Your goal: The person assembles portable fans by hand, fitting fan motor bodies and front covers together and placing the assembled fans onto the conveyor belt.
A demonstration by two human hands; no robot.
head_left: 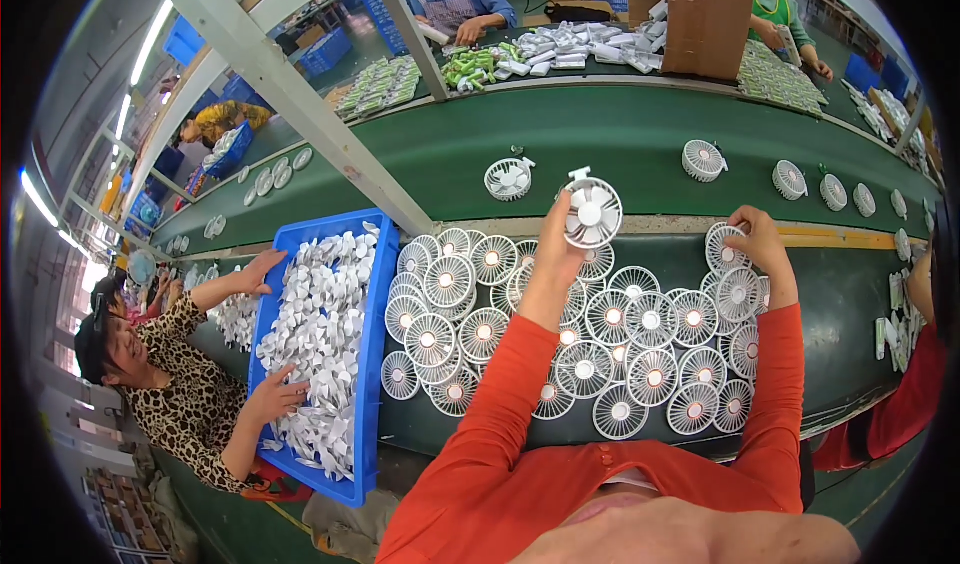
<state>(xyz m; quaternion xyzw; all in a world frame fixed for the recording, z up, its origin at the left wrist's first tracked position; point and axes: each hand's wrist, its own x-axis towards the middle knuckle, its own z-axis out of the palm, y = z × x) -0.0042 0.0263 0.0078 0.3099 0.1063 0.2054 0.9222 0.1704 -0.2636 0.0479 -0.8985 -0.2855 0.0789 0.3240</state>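
Observation:
Raised over the bench, my left hand [560, 242] grips a small white fan head [593, 214], its blades showing inside an uncovered round frame. My right hand [758, 241] reaches to the right end of the spread of covers, with its fingers closed on the rim of a round white fan grille [724, 250]. Many more white grilles [652, 321] lie overlapping on the dark green bench between my arms. Each has spokes and a pale disc at its centre.
A green conveyor belt [420, 154] carrying fan heads [704, 161] runs beyond the bench. On the left stands a blue tray [367, 404] full of white blades, with a co-worker's hands [275, 396] at it. A slanting metal post [300, 94] rises nearby. Other people work across the belt.

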